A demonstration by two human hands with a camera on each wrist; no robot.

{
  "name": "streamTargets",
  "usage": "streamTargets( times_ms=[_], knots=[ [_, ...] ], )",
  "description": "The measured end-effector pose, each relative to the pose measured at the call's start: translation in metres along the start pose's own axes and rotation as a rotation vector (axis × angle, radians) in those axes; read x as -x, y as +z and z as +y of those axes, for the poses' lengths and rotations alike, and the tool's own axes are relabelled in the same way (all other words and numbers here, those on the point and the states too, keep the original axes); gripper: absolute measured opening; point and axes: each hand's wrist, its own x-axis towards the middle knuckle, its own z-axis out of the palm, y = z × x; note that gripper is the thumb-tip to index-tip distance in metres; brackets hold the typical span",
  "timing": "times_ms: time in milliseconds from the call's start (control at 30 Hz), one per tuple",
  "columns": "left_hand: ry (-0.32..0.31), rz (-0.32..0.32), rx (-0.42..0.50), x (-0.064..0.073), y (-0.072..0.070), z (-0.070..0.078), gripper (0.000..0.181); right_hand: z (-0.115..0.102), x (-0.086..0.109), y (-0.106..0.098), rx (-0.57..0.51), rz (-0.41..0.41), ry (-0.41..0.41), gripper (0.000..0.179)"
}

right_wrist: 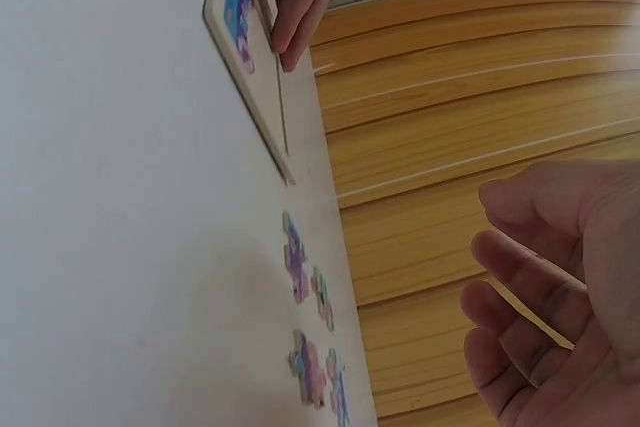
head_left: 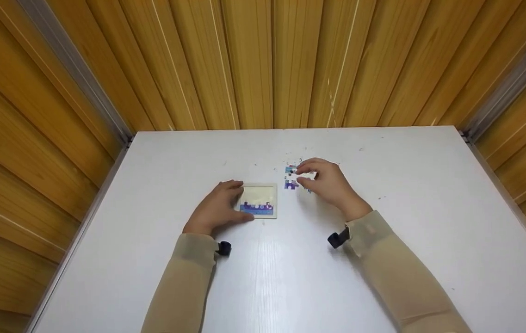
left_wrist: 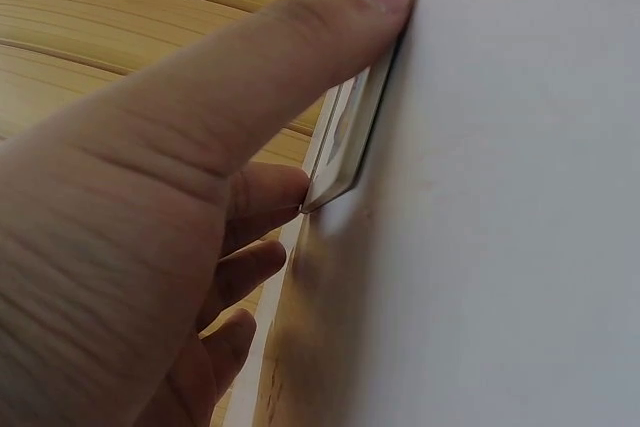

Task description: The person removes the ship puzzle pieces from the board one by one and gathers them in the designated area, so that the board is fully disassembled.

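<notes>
Your left hand grips the left side of the jigsaw tray. Near-square, it lies flat on the white table, sides running away from you, its filled strip left-to-right along the near edge. Loose jigsaw pieces lie rightward, by your half-open, empty right hand.

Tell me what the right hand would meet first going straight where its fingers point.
In the head view, the right hand points toward the loose puzzle pieces, so probably those; its height is unclear, and it may pass above them.
</notes>
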Motion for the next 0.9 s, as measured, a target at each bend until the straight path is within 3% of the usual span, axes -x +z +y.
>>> streamTargets(
  times_ms=[267, 533, 900],
  knots=[
    [-0.01, -0.004, -0.013, -0.001, -0.003, 0.003, 0.1, -0.036, -0.008, 0.022, -0.119, 0.081, -0.029, 0.021],
    [0.011, -0.016, -0.026, -0.003, -0.002, -0.001, 0.098, -0.069, -0.009, 0.048, -0.249, 0.077, -0.033, 0.028],
    [0.032, -0.026, -0.013, -0.003, -0.006, -0.002, 0.089, -0.068, -0.006, 0.086, -0.243, 0.006, -0.037, 0.033]
  ],
)
